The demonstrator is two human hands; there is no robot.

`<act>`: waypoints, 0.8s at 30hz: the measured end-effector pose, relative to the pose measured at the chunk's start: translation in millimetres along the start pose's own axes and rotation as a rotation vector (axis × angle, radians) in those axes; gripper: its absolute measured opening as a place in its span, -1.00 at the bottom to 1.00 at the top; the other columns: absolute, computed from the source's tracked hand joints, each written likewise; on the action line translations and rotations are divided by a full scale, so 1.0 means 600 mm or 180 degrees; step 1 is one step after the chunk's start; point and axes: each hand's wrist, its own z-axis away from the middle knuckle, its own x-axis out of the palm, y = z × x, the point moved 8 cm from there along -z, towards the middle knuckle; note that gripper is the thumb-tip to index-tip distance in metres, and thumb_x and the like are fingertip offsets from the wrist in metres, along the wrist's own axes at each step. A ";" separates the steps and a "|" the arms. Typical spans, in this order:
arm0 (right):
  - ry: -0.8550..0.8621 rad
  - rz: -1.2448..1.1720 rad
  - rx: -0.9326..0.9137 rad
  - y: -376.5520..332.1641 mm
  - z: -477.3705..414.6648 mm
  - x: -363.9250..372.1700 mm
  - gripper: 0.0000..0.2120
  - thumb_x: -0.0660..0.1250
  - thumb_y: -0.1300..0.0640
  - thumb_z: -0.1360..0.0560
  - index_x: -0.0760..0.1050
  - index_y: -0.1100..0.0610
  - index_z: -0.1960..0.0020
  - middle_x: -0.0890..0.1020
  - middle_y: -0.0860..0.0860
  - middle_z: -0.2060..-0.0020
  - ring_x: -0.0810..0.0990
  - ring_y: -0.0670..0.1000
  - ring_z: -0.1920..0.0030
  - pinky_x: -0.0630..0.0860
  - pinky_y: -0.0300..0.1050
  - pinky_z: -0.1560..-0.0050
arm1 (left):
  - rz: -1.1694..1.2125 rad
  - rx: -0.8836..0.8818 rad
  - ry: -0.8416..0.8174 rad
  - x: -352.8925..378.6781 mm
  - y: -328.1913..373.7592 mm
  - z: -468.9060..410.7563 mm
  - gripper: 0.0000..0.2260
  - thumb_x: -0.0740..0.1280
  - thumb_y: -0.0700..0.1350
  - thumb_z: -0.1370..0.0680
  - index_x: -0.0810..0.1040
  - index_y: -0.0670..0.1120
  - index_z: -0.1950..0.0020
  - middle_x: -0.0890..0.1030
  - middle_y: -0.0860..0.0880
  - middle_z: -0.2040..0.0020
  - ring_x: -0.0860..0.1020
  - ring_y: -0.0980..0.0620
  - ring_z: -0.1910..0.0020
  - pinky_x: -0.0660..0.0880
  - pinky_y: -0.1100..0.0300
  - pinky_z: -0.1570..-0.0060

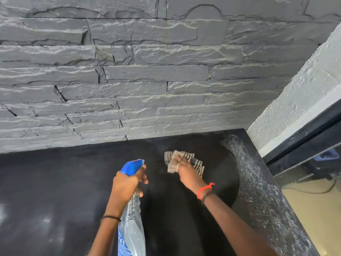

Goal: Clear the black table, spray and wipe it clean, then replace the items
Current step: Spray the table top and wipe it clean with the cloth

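A home interior is suggested: grey stone cladding (147, 71) is seen across the upper frame, with a black table (55, 182) set against it below.

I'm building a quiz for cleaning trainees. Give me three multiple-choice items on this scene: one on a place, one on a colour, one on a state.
1. Where is the cloth?
A. on the table, near its far right corner
B. in a bucket
C. on the floor

2. What colour is the spray bottle nozzle?
A. red
B. blue
C. green

3. What is the left hand doing?
A. resting flat on the table
B. gripping the spray bottle
C. holding the cloth

Answers:
1 A, the right hand rests on it on the black surface near the stone wall.
2 B, the spray head is plainly blue.
3 B, its fingers curl round the bottle's neck.
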 end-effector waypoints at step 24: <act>0.0012 0.0079 -0.0862 -0.168 -0.009 0.028 -0.41 0.10 0.50 -0.42 0.24 0.25 -0.44 0.21 0.15 -0.47 0.11 0.12 -0.49 -0.19 -0.14 -0.45 | 0.0225 -0.0053 0.0366 -0.075 -0.026 -0.054 -0.79 0.36 -0.09 -0.56 0.55 -0.17 0.23 0.61 -0.11 0.37 0.47 -0.10 0.52 0.43 0.13 0.46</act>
